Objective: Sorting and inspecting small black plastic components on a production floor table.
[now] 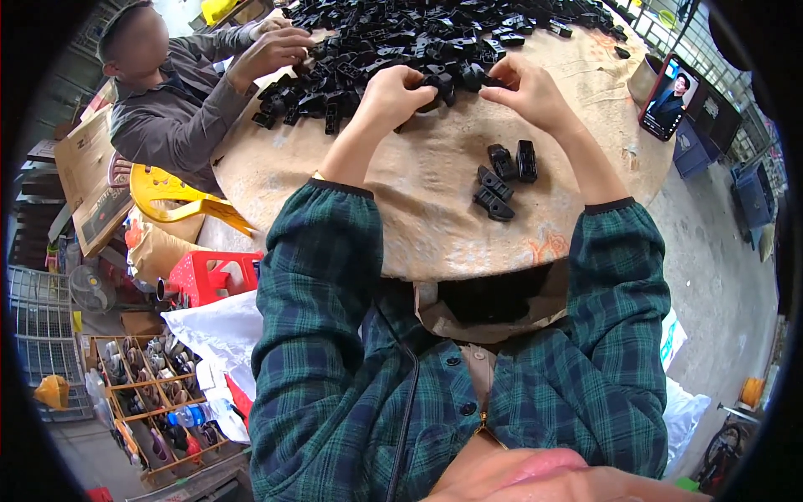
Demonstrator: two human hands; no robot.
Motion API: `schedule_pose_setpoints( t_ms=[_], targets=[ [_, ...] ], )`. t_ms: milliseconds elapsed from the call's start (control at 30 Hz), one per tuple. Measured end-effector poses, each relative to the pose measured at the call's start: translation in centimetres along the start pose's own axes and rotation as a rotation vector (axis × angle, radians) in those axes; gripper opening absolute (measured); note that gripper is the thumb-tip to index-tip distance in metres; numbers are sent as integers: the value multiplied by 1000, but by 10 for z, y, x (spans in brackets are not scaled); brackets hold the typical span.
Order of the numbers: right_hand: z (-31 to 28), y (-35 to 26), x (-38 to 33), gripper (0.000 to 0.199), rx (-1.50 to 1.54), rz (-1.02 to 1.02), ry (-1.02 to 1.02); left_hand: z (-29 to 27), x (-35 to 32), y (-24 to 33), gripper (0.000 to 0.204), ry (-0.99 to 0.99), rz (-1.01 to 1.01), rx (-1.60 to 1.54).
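Note:
At the near edge of a big heap of black plastic parts (393, 42), my two hands work close together. My left hand (395, 96) is closed, thumb and fingers pinching a dark, chunky black plastic part (440, 86). My right hand (531, 94) has its thumb and fingertips bent together around another black plastic part (475, 77), just right of the first. Whether the two parts touch is hard to make out against the dark heap. Nearer me on the cloth lie several separate black parts (493, 194), below my right hand.
A cream patterned cloth (410, 201) covers the round table. A co-worker's hands (280, 52) are at the heap's left side. A phone (667, 99) stands at the right edge, leaning by a round container (642, 77). Below the near edge hangs an open bag (493, 322).

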State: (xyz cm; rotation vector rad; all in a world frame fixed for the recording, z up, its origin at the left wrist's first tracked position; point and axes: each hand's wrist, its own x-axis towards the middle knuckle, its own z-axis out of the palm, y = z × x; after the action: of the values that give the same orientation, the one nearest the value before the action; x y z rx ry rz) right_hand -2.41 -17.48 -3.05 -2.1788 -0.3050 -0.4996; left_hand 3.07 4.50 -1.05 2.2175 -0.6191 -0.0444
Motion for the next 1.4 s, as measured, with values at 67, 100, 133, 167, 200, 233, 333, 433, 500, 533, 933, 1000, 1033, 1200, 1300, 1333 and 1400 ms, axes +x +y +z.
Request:
schedule_pose_setpoints(
  t_ms=[67,100,133,167,200,233,333,433,500,533,933,1000,1033,1200,1300,1333,1400],
  targets=[
    [5,-4,-3,31,-212,-57,30,3,4,-4,23,-109,-112,-397],
    [4,-4,-2,38,-231,-13,6,5,4,-2,23,-113,-107,-397],
    [4,-6,-2,38,-234,-10,12,9,2,1,22,-120,-119,-657],
    [4,-12,-3,39,-186,-80,62,13,1,4,21,-128,-131,-919],
    [4,-19,-4,41,-139,-150,112,16,0,7,18,-138,-139,-954],
    [5,-27,-6,43,46,-54,95,21,-2,10,18,-145,-141,-1006],
    [10,-27,-8,36,178,-105,15,34,-7,19,16,-190,-114,-1118],
    [11,-25,-3,36,319,-91,-36,32,-11,21,18,-144,-119,-1092],
    [9,-29,-3,37,512,-10,-12,26,-7,14,20,-159,-89,-1067],
    [7,-29,-2,38,584,23,-9,26,-6,13,20,-191,-84,-1114],
    [15,-30,-9,40,234,-208,148,36,-24,37,19,13,15,-838],
    [12,-31,-10,42,58,-291,84,36,-22,35,19,31,-8,-855],
    [12,-32,-10,42,58,-290,84,37,-19,32,20,30,4,-883],
    [5,-46,-10,39,485,-50,85,29,-15,25,28,57,99,-769],
    [6,-43,-11,34,386,-98,108,33,-17,27,30,76,109,-765],
    [5,-41,-11,33,356,-147,100,34,-17,28,30,75,110,-765],
    [4,-39,-11,31,418,-107,92,35,-17,32,32,69,93,-846]
  ],
)
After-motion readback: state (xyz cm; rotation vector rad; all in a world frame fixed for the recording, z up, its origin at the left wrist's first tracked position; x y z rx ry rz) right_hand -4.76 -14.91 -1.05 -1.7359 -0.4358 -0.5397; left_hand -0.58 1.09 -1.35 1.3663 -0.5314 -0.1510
